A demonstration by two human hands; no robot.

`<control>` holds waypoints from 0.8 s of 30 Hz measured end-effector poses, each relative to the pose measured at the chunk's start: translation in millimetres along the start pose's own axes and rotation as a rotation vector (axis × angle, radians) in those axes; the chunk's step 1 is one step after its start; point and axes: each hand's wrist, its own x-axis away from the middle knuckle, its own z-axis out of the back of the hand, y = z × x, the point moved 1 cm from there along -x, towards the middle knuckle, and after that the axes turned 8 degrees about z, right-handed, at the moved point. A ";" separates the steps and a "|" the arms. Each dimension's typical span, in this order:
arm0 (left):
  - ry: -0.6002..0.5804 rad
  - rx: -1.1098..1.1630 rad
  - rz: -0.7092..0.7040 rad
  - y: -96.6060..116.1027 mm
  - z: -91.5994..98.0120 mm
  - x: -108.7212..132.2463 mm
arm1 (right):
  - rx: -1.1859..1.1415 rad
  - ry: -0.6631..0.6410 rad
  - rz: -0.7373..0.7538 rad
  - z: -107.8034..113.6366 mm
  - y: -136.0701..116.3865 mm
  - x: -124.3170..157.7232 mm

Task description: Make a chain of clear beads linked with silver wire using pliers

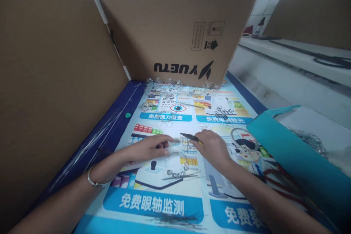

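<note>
My right hand [212, 148] grips a pair of pliers [188, 136] with dark pointed jaws and a touch of yellow at the handle. The jaws point left, towards my left hand [152, 147]. Thumb and forefinger of that hand are curled close together at a small clear piece, too faint to make out. Just below the hands, a thin hoop with shiny beads [176, 174] lies on the printed sheet [192, 193]. Several straight wires lie beside the beads. A silvery bangle [94, 179] circles my left wrist.
Cardboard panels [175, 25] stand behind and on the left. Clear wiry pieces [164, 86] line the back. Dark loops [223, 112] lie behind my right hand, and a clear ring [244, 139] to its right. A teal box [296, 153] holds wire pieces. Loose wires [177, 220] lie in front.
</note>
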 end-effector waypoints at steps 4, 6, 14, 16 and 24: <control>0.126 -0.109 0.031 5.1 -16.2 -9.8 | 0.000 0.010 -0.013 -0.5 0.5 -0.4; 0.144 -0.218 -0.037 11.6 -24.3 -13.3 | -0.013 0.020 -0.016 -0.8 0.8 -0.3; 0.133 -0.495 -0.163 24.1 -47.0 -25.8 | -0.032 0.028 -0.054 0.4 0.7 -0.8; 0.140 -0.514 -0.162 23.4 -48.0 -27.2 | -0.035 0.030 -0.053 0.9 0.5 -1.0; 0.111 -0.152 -0.164 15.0 -36.9 -13.6 | 0.014 0.075 -0.004 5.7 0.0 -0.5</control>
